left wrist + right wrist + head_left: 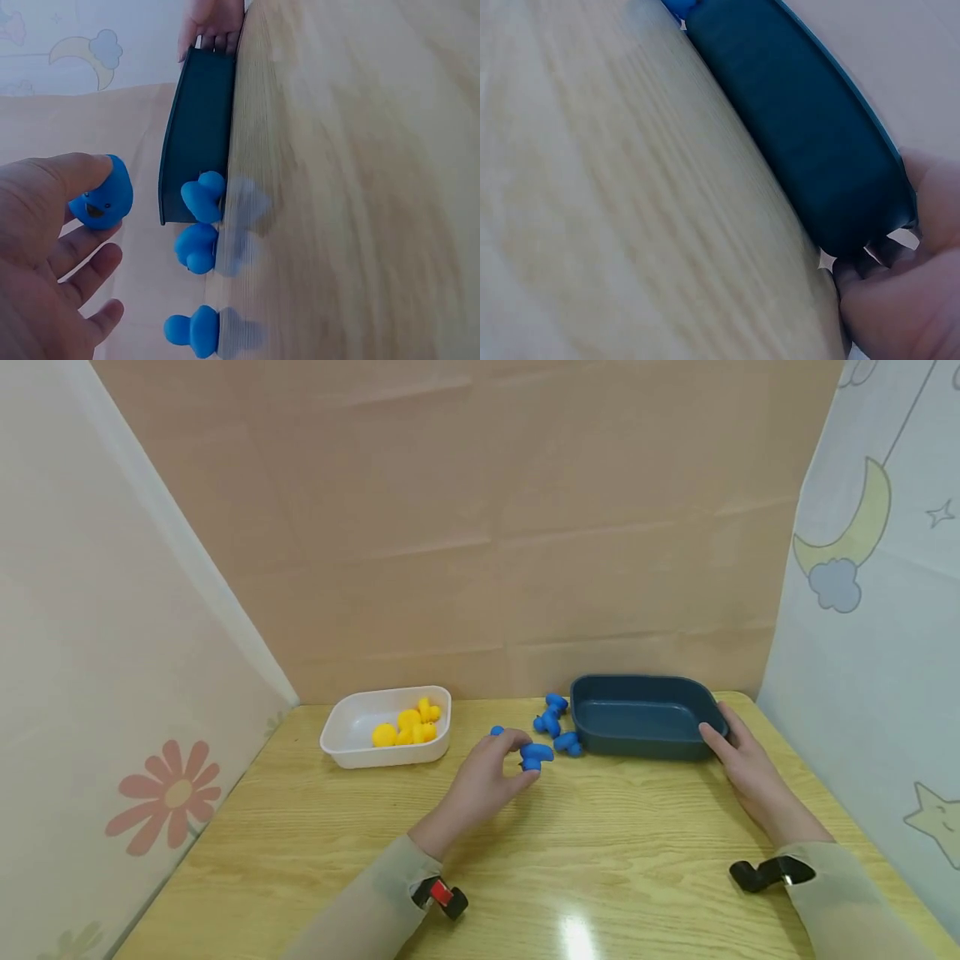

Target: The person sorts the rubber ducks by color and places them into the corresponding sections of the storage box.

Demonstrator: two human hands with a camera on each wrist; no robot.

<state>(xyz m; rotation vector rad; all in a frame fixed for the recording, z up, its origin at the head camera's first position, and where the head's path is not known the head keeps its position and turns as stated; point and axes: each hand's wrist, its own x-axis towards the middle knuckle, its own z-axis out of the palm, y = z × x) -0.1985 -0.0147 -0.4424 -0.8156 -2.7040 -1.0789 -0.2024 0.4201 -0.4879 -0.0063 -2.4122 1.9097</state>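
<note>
My left hand [486, 777] pinches a small blue toy duck [535, 753] between thumb and fingers, raised over the table. In the left wrist view the duck [114, 196] shows its dark beak and eyes. Several more blue ducks [567, 743] sit by the left end of a dark teal tray [645, 747]. Another blue duck [497, 730] is mostly hidden behind my left hand. My right hand [752, 777] grips the tray's right end, thumb at the rim and fingers round the outer wall. Inside, the tray holds nothing visible.
A white tray [386, 760] with several yellow toy ducks [408, 720] stands at the back left of the wooden table [600, 843]. A tan backdrop [495, 527] rises behind the trays, and patterned walls flank both sides.
</note>
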